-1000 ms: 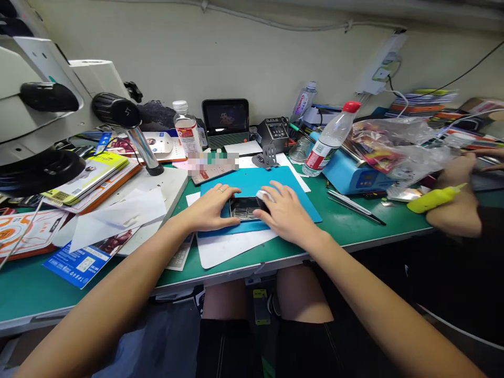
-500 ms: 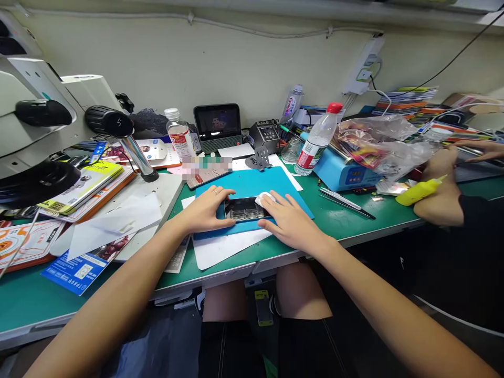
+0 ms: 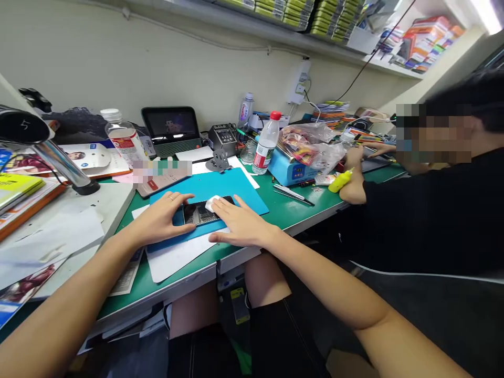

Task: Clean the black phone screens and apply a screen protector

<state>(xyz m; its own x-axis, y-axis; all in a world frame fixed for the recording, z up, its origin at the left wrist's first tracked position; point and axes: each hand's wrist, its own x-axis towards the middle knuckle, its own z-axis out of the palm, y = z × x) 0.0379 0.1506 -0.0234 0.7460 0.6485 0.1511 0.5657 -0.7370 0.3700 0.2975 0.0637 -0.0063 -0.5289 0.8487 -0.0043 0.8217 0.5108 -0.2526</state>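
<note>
A dark smartphone (image 3: 198, 214) lies flat with its glossy screen up on a blue mat (image 3: 236, 185). My left hand (image 3: 159, 216) grips its left end, thumb along the near edge and fingers at the far edge. Under the fingertips of my right hand (image 3: 244, 224) is a crumpled white tissue (image 3: 211, 203), pressed onto the right part of the screen. The right thumb sticks out toward the near side. White paper (image 3: 177, 257) shows from under the mat's front edge.
Behind the mat lies another phone (image 3: 163, 184). A red-capped bottle (image 3: 266, 144), a blue device (image 3: 285, 168), tweezers (image 3: 293, 194) and a yellow squeeze bottle (image 3: 340, 181) stand or lie rightward. A microscope stand (image 3: 71, 163) is at left. A co-worker (image 3: 425, 210) sits at right.
My view has swung to the right, bringing the co-worker and the upper shelf into sight. Both hands stay at the phone, and the tissue remains on its right part.
</note>
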